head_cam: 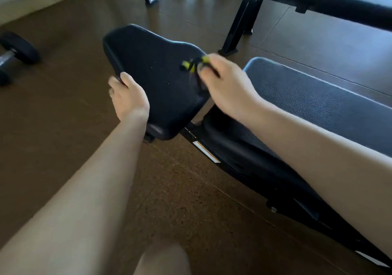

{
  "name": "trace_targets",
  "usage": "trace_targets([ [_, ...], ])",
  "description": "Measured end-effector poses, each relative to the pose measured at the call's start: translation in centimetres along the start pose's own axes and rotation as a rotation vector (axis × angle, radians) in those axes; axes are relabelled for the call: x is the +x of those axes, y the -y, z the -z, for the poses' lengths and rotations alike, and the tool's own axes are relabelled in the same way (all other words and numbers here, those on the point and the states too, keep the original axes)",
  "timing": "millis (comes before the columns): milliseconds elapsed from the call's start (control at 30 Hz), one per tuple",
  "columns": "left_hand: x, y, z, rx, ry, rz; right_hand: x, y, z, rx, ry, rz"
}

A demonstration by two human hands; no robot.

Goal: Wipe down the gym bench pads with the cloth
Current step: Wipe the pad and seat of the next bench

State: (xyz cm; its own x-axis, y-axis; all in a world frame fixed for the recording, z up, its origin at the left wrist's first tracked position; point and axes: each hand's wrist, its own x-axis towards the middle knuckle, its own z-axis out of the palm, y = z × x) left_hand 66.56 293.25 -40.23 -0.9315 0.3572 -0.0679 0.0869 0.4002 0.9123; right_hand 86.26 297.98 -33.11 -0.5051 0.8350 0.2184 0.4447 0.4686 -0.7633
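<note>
**Still no cloth in view: both hands on the seat pad**

Here the seat pad (157, 79) stands tilted, its long axis running from near the person's left forearm away toward the upper left. The back pad (318, 100) stretches off to the right, well apart from the left hand. No cloth can be seen anywhere. The left hand (127, 98) curls round the seat pad's left edge, gripping it. The right hand (224, 83) pinches a small black-and-yellow adjustment pin (192, 64) at the pad's right edge. Judging by this, the seat is being set, and the right hand is nearer the back pad for wiping.
</note>
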Motion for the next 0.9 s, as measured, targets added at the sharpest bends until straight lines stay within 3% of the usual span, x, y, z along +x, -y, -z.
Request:
trace_targets([
  [67,-0.4,0.2,-0.2,-0.011,-0.025,-0.004,2.5,1.3,-0.8,0.273,-0.172,-0.215],
  [167,-0.7,0.6,-0.3,-0.073,-0.074,-0.014,4.9,3.1,-3.7,0.270,-0.272,-0.161],
  [233,-0.2,1.2,-0.4,-0.108,-0.086,-0.020,5.9,3.2,-7.2,0.143,-0.117,-0.073],
  [300,0.3,1.6,-0.5,-0.126,-0.098,-0.030,6.0,2.7,-11.3,-0.110,0.231,-0.053],
  [367,0.5,1.9,-0.6,-0.136,-0.089,-0.045,5.8,1.4,-13.5,-0.327,0.409,-0.034],
  [500,0.4,2.5,-0.8,-0.181,-0.089,-0.060,7.5,-0.3,-12.9,-0.436,0.387,0.052],
  [700,0.5,2.2,-0.9,-0.161,-0.082,-0.047,11.6,0.2,-12.9,-0.444,0.386,-0.001],
  [900,0.2,2.2,-1.0,-0.138,-0.088,-0.085,7.8,0.4,-11.1,-0.551,0.526,0.065],
])
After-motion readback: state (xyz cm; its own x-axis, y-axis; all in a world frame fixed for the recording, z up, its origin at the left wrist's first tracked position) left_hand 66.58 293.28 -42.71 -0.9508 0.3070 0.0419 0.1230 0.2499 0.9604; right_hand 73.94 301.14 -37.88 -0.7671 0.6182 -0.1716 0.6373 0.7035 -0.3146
